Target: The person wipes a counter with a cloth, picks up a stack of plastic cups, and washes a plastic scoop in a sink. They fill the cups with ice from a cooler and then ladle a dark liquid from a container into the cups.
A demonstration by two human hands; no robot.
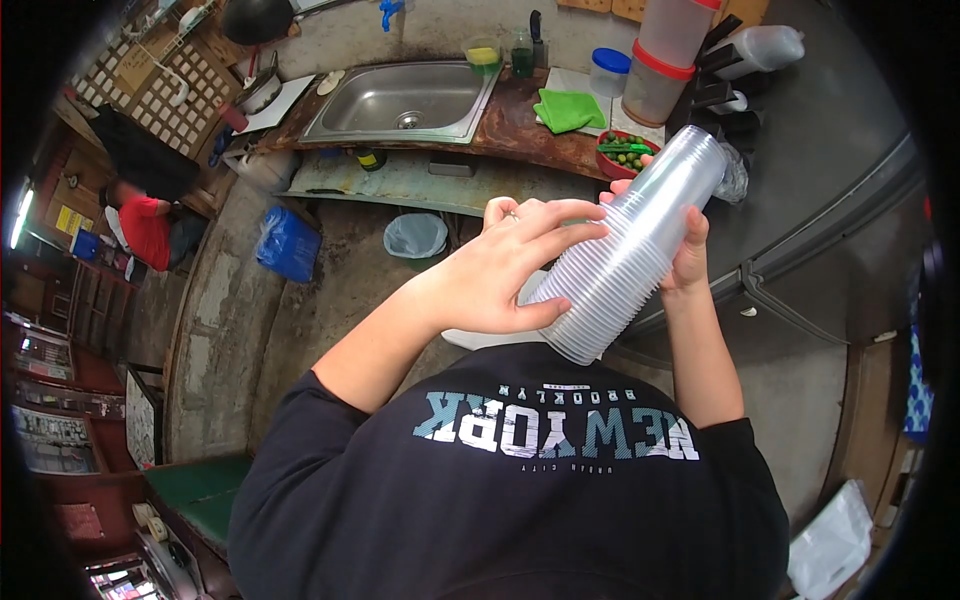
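Note:
A long nested stack of clear plastic cups (625,250) is tilted in front of my chest, its rims toward my shirt and its closed end up and to the right. My right hand (688,255) is wrapped around the stack from behind, with fingertips showing at its far side. On the near left side lies my left hand (520,255), a ring on one finger. Its fingers are spread and their tips rest against the ridged rims, the thumb lower than the others.
Ahead is a counter with a steel sink (400,105), a green cloth (570,110) and a red bowl of small green fruit (625,152). A grey fridge (800,200) stands right. Below are a lined bin (415,237) and blue bin (288,245). A person in red (145,230) sits far left.

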